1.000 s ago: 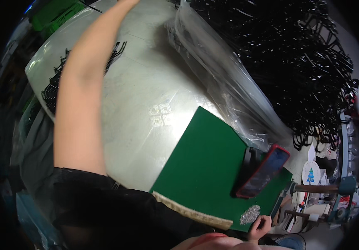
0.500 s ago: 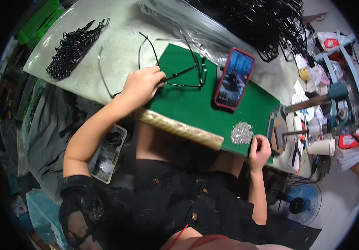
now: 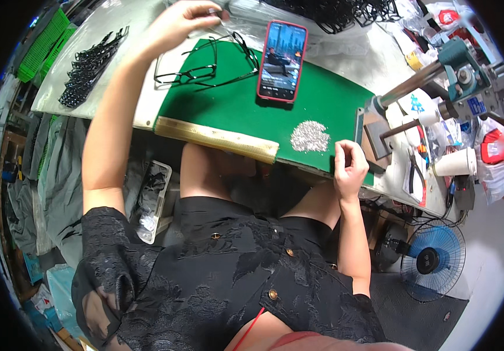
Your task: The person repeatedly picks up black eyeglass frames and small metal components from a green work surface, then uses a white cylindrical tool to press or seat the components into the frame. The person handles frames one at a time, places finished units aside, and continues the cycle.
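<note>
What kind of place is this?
Probably a small workshop: there's a green mat with a pile of tiny silvery bits, a metal machine to its right, and black glasses.

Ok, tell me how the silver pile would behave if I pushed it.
The silver pile would probably spread rather than slide as one, since it looks like many tiny loose pieces. Strays around its edge suggest bits could scatter easily across the green mat. It seems unlikely to tip, lying low and wide.

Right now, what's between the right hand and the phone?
Head view: a silvery heap on the green mat lies between the right hand and the phone.
</note>
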Action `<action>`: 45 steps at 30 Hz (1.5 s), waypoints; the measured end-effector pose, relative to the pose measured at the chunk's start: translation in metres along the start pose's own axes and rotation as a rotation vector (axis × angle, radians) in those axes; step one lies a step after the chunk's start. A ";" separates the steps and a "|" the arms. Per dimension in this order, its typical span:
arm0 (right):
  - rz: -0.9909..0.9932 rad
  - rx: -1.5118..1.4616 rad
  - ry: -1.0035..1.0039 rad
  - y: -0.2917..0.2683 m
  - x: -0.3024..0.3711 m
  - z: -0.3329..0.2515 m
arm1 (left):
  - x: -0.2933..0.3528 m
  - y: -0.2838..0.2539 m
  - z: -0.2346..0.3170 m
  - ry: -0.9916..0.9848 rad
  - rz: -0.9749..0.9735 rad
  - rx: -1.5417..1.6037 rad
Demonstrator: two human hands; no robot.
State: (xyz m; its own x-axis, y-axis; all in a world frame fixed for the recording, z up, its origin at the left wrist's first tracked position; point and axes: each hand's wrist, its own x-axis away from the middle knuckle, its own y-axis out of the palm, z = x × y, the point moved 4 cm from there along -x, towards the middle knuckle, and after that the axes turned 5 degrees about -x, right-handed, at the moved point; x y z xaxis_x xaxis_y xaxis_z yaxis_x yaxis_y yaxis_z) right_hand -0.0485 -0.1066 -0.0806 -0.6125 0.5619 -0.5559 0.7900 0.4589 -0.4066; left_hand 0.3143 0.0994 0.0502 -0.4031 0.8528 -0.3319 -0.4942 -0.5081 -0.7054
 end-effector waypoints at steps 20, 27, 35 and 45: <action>-0.330 0.259 -0.035 -0.006 0.006 -0.004 | 0.120 0.096 0.089 -0.191 0.103 1.715; -0.370 0.204 -0.017 -0.001 0.002 -0.003 | 0.117 0.115 0.129 -0.114 0.077 1.353; -0.377 0.101 0.103 -0.008 -0.001 0.000 | 0.124 0.146 0.118 -0.241 0.078 0.490; -0.450 0.144 0.072 0.000 -0.006 -0.004 | 0.114 0.162 0.115 -0.138 -0.099 0.355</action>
State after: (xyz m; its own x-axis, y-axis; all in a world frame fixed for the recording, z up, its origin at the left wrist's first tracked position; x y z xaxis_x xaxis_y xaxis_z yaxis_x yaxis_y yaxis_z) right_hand -0.0454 -0.1070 -0.0740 -0.8910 0.3778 -0.2518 0.4383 0.5708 -0.6943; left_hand 0.1003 0.1005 -0.0299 -0.4277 0.8880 -0.1688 -0.7621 -0.4547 -0.4609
